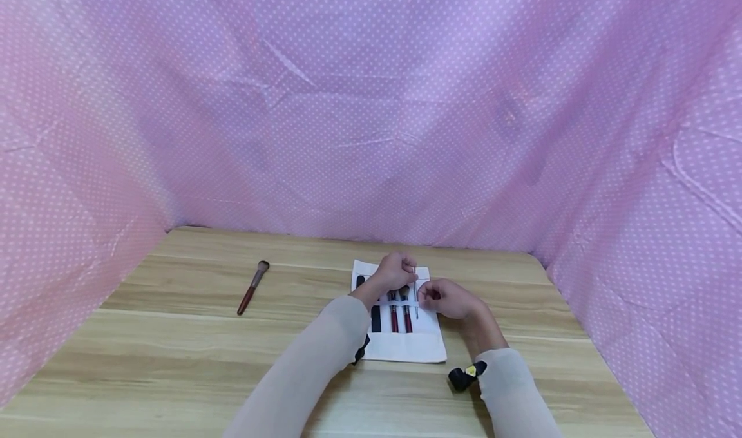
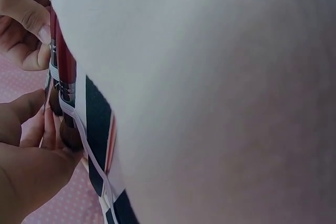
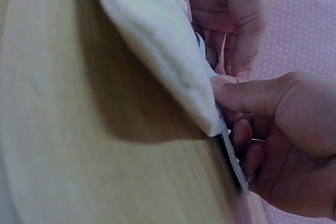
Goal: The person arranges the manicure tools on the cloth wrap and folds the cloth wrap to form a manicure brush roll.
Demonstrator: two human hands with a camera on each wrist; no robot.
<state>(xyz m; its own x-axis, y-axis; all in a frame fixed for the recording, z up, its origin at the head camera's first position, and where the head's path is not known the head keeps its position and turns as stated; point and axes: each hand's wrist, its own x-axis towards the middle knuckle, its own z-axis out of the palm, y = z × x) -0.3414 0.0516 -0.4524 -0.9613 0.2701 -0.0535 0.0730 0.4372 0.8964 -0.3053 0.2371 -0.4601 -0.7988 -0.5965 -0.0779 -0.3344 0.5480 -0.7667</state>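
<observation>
A white cloth brush roll (image 1: 406,348) lies spread on the table. Two makeup brushes with red handles (image 1: 408,322) sit under its elastic band (image 2: 67,109), beside dark flat items (image 1: 376,319). Over the roll's top, my left hand (image 1: 397,272) pinches a thin silver rod-like tool (image 1: 416,306) by its upper end; the lower end reaches past the band. At the roll's right edge my right hand (image 1: 451,298) has curled fingers and pinches the elastic band close to the tool. In the right wrist view its thumb (image 3: 244,95) presses there, partly hiding the contact.
Apart from the roll, a makeup brush with a red handle (image 1: 252,290) lies on the wooden table (image 1: 191,361) to the left. Pink dotted cloth (image 1: 371,135) hangs round the back and sides.
</observation>
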